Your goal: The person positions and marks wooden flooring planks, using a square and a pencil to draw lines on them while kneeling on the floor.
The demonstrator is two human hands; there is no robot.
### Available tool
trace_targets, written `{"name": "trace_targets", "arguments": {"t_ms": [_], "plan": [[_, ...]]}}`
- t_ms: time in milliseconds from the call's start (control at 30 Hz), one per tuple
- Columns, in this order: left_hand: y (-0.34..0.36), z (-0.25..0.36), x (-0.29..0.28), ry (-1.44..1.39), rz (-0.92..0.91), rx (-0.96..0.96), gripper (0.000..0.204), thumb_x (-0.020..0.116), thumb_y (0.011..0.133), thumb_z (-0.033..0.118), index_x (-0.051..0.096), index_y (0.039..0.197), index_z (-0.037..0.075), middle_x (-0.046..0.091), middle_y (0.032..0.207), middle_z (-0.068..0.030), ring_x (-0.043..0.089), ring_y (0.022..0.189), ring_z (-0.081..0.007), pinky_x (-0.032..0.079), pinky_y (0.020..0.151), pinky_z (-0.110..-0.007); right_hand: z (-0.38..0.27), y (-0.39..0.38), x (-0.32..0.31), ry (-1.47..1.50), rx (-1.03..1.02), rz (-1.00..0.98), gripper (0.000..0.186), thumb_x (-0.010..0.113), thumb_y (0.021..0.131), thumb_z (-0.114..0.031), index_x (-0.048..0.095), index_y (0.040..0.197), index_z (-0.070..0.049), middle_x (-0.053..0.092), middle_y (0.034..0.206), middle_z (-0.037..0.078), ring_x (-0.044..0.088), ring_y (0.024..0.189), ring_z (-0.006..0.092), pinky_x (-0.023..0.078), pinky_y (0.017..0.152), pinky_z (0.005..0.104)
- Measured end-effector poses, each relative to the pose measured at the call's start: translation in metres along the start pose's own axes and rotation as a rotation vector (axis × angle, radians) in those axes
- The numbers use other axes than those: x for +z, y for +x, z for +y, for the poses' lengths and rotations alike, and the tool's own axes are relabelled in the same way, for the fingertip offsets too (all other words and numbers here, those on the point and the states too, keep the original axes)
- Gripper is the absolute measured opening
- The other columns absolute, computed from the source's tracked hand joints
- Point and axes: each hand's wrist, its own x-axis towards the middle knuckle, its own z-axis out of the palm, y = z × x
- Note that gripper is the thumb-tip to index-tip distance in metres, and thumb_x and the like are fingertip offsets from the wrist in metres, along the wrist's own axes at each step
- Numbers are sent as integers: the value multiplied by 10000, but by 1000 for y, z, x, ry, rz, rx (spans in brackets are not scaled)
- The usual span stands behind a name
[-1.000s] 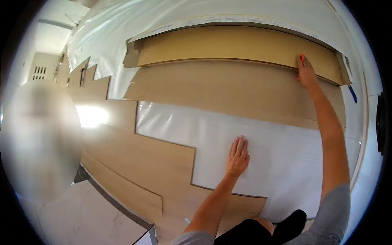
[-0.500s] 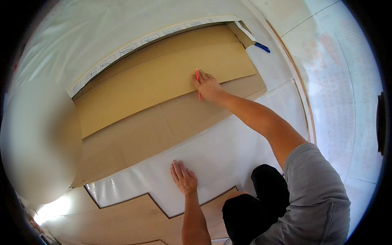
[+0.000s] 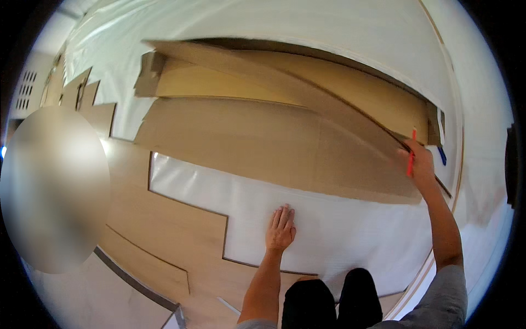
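Observation:
My left hand (image 3: 280, 229) lies flat, fingers extended, on white underlay (image 3: 329, 236). At the right, my right hand (image 3: 419, 159) is closed on a long brown board (image 3: 339, 115) and a red pencil (image 3: 414, 130). The board slants up-left across an open cardboard package (image 3: 208, 88) with a yellowish inside and blurs slightly with motion. A wide brown cardboard flap (image 3: 230, 137) lies on the near side of the package. A blue pen (image 3: 442, 156) lies by the package's right end, just beyond my right hand.
Stepped wood-look planks (image 3: 129, 186) cover the left and lower floor. A pale tiled section with a dark border (image 3: 115, 290) is at lower left, and clear plastic sheeting (image 3: 120, 27) stretches behind the package. My dark-clothed knees are at the bottom. A blurred oval hides the far left.
My right hand, earlier resting on the yellowish cardboard with the pencil, now grips the long board, which has risen diagonally over the package. The view has swung about.

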Motion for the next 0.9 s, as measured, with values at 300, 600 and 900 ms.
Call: {"name": "trace_targets", "arguments": {"t_ms": [300, 600, 900], "plan": [[-8, 10, -3, -55, 79, 10, 494, 599, 847, 127, 567, 1334, 45, 480, 1482, -137, 466, 1354, -327, 371, 1152, -472, 103, -6, 39, 80, -92, -123, 276, 715, 909, -193, 520, 915, 2, 507, 734, 92, 491, 669, 219, 431, 627, 360], [-1, 7, -2, -85, 142, 76, 475, 564, 898, 139, 542, 1354, 9, 439, 1511, -155, 444, 1371, -316, 360, 1164, -450, 47, -93, 57, 57, 11, -21, 335, 661, 955, -310, 524, 910, -8, 469, 686, 163, 441, 619, 278, 400, 590, 383], [-13, 6, -2, -144, 140, 107, 450, 604, 887, 165, 569, 1315, 32, 477, 1455, -171, 421, 1373, -357, 327, 1174, -484, -41, -174, 118, 136, 153, -25, 383, 662, 944, -341, 538, 844, 7, 485, 680, 200, 429, 619, 315, 406, 599, 419]]}}
